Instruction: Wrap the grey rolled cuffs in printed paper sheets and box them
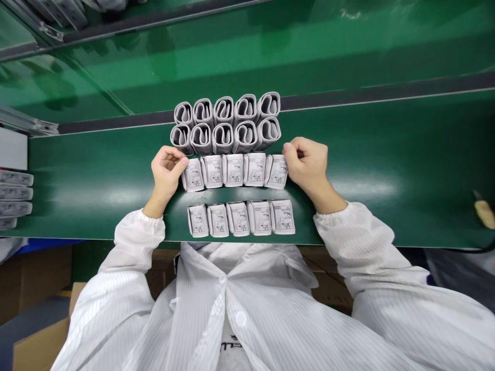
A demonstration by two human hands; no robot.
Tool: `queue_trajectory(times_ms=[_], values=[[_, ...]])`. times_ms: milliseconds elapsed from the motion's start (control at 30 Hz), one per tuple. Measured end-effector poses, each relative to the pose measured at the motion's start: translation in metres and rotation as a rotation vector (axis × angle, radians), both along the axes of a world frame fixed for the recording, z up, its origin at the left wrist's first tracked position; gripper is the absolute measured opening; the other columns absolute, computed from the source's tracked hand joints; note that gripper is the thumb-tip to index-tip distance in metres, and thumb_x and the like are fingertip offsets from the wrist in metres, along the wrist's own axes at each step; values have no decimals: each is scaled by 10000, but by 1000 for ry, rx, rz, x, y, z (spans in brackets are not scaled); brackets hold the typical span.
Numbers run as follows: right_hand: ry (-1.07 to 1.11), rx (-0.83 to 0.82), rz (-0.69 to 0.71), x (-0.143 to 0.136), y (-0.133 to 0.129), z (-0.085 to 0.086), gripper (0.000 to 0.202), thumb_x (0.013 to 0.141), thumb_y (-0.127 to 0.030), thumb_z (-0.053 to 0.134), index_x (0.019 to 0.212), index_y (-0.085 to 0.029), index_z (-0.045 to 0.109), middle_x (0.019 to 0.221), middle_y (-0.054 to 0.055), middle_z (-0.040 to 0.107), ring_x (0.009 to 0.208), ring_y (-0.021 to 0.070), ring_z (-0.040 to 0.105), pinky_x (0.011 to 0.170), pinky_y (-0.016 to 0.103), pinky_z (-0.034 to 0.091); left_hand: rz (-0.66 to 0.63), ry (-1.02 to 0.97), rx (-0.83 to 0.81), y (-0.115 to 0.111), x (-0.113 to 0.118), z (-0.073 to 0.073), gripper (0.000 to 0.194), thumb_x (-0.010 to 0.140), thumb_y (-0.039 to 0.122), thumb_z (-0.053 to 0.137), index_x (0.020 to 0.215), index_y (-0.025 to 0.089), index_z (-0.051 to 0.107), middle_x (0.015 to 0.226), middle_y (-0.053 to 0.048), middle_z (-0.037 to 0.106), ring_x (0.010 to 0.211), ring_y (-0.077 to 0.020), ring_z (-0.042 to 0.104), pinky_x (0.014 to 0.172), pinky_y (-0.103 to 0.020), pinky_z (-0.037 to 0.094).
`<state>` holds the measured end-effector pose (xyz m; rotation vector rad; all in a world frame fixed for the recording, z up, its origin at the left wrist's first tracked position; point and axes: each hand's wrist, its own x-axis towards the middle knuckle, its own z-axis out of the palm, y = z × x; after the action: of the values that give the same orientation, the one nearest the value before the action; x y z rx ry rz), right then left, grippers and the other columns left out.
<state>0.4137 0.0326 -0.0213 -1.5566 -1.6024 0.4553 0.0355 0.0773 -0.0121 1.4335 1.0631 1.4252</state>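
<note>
Several folded printed papers form a middle row point(233, 170) on the green table. My left hand point(167, 167) is at the row's left end, its thumb and fingertips closed against the leftmost paper. At the other end my right hand point(308, 161), fingers curled in, touches the rightmost paper. Just behind, rolled papers point(223, 136) stand on end in two rows, their coiled edges facing up. A front row point(238, 219) of several folded papers lies near the table's front edge, untouched.
Stacked folded papers point(15, 193) and a white box point(13, 148) are at the far left. A tool with a yellowish handle point(484, 213) lies at the far right. Behind the rolls runs a dark rail point(386, 96); cardboard boxes point(42, 346) sit below the table.
</note>
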Motion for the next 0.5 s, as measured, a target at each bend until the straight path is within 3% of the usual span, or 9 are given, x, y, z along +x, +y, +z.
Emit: queue_trajectory(times_ms=[500], values=[[24,24,10,1,1,-3,498,1067,-503,663,674,-282,450,621,-3,489,593,190,430,620,410,355,-5,1,7,1,-1,-1,499,823,599,1025,867,241,679,802,29,662,739,-119,669,699,-271,547]])
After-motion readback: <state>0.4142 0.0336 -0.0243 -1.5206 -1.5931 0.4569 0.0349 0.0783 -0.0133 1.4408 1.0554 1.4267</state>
